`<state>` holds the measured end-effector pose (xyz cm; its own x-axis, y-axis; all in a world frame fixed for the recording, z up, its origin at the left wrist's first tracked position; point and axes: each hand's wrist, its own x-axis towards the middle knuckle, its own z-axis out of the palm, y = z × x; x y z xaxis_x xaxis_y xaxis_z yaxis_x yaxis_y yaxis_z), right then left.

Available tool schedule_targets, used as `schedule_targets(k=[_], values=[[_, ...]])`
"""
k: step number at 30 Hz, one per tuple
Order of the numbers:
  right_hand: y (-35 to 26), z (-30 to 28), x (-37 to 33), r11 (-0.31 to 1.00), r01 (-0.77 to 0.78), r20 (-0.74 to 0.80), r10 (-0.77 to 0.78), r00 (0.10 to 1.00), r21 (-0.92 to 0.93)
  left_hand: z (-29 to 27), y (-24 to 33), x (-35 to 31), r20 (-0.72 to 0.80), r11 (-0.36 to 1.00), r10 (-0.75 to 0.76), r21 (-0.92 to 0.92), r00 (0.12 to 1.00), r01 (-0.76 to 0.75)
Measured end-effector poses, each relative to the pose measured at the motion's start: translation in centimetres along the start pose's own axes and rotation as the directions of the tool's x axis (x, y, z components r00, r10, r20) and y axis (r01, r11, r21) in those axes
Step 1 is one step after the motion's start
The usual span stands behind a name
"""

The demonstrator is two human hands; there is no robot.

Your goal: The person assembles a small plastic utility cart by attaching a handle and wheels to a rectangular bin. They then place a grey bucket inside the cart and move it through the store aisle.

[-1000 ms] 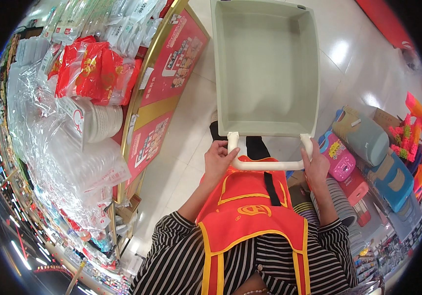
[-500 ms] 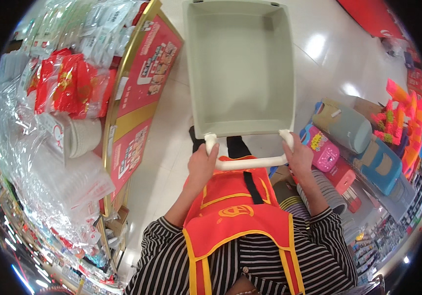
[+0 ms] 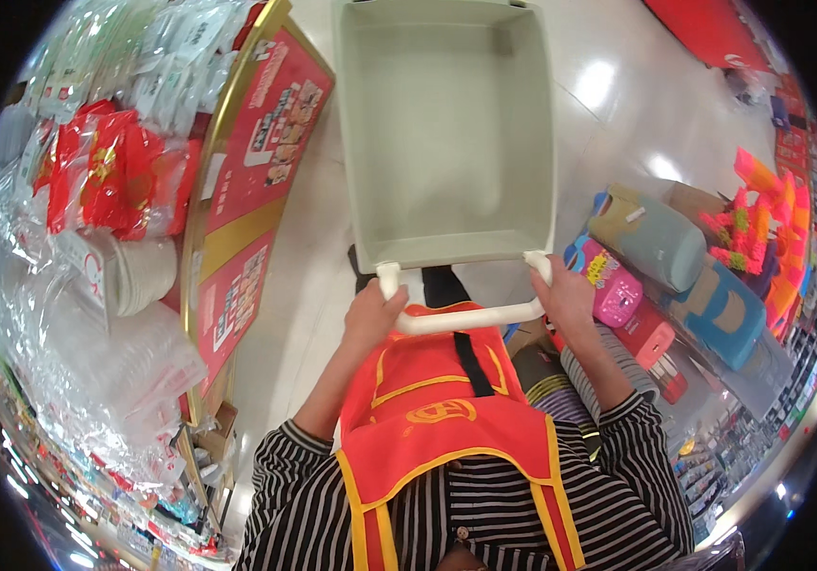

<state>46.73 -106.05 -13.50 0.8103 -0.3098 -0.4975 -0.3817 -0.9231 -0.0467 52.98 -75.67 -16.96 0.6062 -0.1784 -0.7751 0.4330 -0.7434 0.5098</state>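
A deep grey-green tub cart [image 3: 446, 143] with rounded corners stretches out ahead of me, its inner floor and walls in view. At its near end sits a white U-shaped push handle [image 3: 470, 317]. My left hand [image 3: 370, 312] is closed round the handle's left upright, and my right hand [image 3: 568, 297] grips the right upright. Both forearms come up in striped sleeves, over a red apron [image 3: 446, 381] with yellow trim. The dark legs beneath the handle are partly hidden by the apron and cart.
Close on the left, a gold-edged display stand [image 3: 237, 200] carries red packets [image 3: 113, 167], white bowls [image 3: 147, 271] and clear plastic wares [image 3: 108, 352]. To the right are grey-green [image 3: 651, 238], pink [image 3: 610, 285] and blue [image 3: 724, 309] plastic goods. Shiny tiled floor [image 3: 304, 285] lies beside the cart.
The cart, the stand and the goods at right have all shifted a little left in the picture. Both hands keep their hold on the push handle.
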Motion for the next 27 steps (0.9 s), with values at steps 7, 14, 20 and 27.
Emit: schedule_targets(k=[7,14,20,27], values=[[-1.3,0.1,0.7,0.999,0.006,-0.002,-0.007,1.0,-0.048,-1.8,0.6,0.9,0.011,0.999,-0.006,0.033,1.0,0.005],[-1.8,-1.3,2.0,0.998,0.014,0.081,-0.009,0.997,-0.064,-2.7,0.7,1.8,0.096,0.994,0.025,-0.106,0.995,-0.015],[-2.1,-1.6,2.0,0.997,0.003,0.106,0.006,0.994,-0.083,-0.8,-1.5,2.9,0.049,0.995,0.05,-0.088,0.998,-0.045],[-1.3,-0.4,1.9,1.0,0.013,0.055,-0.012,0.998,-0.016,-2.3,0.3,2.4,0.141,0.993,0.045,-0.116,0.989,-0.029]])
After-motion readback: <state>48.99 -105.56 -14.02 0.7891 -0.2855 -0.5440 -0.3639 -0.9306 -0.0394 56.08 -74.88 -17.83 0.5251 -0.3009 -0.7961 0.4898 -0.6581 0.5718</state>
